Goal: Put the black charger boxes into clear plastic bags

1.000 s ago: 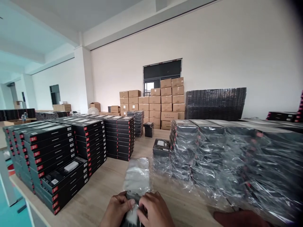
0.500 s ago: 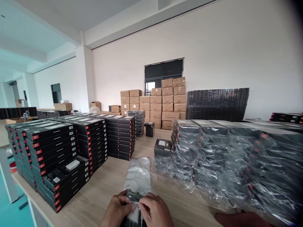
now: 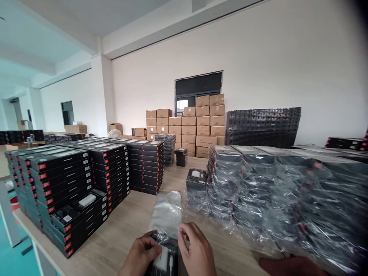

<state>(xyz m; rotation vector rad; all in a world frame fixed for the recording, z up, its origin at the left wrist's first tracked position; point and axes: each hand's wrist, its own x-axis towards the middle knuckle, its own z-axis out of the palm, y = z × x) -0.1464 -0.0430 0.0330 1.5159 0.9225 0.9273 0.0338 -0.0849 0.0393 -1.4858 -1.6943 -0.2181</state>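
Observation:
At the bottom edge my left hand (image 3: pixel 140 255) grips the left side of a black box (image 3: pixel 164 257) with a white window. The box is partly inside a clear plastic bag (image 3: pixel 167 212) that lies on the wooden table (image 3: pixel 126 230). My right hand (image 3: pixel 197 251) pinches the bag's edge at the box's far right corner, fingers closed on the film. The near part of the box is cut off by the frame.
Stacks of black boxes (image 3: pixel 71 180) with red tabs fill the table's left. Bagged boxes (image 3: pixel 273 188) are piled on the right, a single box (image 3: pixel 196 179) behind. Cardboard cartons (image 3: pixel 189 126) and black trays (image 3: pixel 263 126) stand against the far wall. Another person's forearm (image 3: pixel 290 265) rests at bottom right.
My right hand has lifted from the box top and now pinches the bag's edge a little farther away. The box's white window shows more. My left hand stays put.

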